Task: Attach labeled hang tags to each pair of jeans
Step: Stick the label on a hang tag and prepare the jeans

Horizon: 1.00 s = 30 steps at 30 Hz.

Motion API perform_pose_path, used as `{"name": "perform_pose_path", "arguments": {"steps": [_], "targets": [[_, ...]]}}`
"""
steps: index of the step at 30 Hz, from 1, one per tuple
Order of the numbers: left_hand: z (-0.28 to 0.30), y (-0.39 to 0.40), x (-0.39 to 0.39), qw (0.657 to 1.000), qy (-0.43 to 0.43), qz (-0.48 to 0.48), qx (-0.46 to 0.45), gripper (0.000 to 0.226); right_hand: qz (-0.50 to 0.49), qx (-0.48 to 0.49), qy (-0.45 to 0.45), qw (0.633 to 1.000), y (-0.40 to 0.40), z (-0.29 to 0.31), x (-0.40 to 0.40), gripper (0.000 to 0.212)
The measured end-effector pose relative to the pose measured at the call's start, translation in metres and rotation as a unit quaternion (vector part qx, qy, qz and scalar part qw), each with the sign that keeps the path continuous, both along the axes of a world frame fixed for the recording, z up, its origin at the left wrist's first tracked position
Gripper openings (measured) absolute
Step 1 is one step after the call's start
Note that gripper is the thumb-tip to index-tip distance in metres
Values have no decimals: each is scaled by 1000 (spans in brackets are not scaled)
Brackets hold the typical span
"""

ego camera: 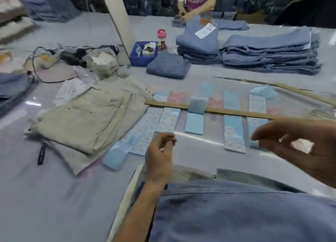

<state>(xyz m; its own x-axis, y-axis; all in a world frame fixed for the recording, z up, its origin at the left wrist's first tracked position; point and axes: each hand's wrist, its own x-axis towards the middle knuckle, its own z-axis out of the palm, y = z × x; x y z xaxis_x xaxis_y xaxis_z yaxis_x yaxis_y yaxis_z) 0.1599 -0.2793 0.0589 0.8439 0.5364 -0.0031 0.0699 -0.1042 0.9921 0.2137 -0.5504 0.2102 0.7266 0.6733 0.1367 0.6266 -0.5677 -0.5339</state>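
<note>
Left hand [160, 150] curled, pinching something small; right hand [298, 141] relaxed wide above tags [234, 132]; beige trousers [85, 121] and a blue basket [143, 53] lie beyond.

You are facing a broad, glossy pale grey work table [54, 196] that shows streaks of reflected overhead light. Rising from the table left of centre is a slanted off-white square pillar [119, 14], and behind that pillar runs a dark wall of hanging denim [149, 1]. Left of the pillar, blurred shelves of folded cloth [12, 14] stand at the edge.
</note>
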Motion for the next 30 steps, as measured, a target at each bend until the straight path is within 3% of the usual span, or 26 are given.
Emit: {"name": "perform_pose_path", "arguments": {"steps": [2,3,5,8,12,17,21,25,30], "targets": [[-50,71,-2,978,101,128,129,26,98,-66,75,990,74,-17,27,18],[-75,101,-6,955,149,166,197,29,140,-107,70,982,114,-35,42,16],[-116,141,-13,910,209,166,317,34,200,-167,74,963,188,-88,73,13],[-165,158,-6,877,202,104,424,32,228,-203,51,951,296,-167,93,22],[-193,156,2,861,190,91,463,41,127,-101,64,985,385,-253,106,24],[-202,163,4,857,171,79,479,45,83,-29,61,994,406,-323,97,17],[-202,165,5,855,185,73,480,46,86,40,39,995,400,-335,94,21],[-202,165,3,855,200,74,472,47,135,13,8,991,395,-334,100,28],[-203,166,2,854,220,71,467,50,170,4,-116,979,391,-334,99,19]]}}
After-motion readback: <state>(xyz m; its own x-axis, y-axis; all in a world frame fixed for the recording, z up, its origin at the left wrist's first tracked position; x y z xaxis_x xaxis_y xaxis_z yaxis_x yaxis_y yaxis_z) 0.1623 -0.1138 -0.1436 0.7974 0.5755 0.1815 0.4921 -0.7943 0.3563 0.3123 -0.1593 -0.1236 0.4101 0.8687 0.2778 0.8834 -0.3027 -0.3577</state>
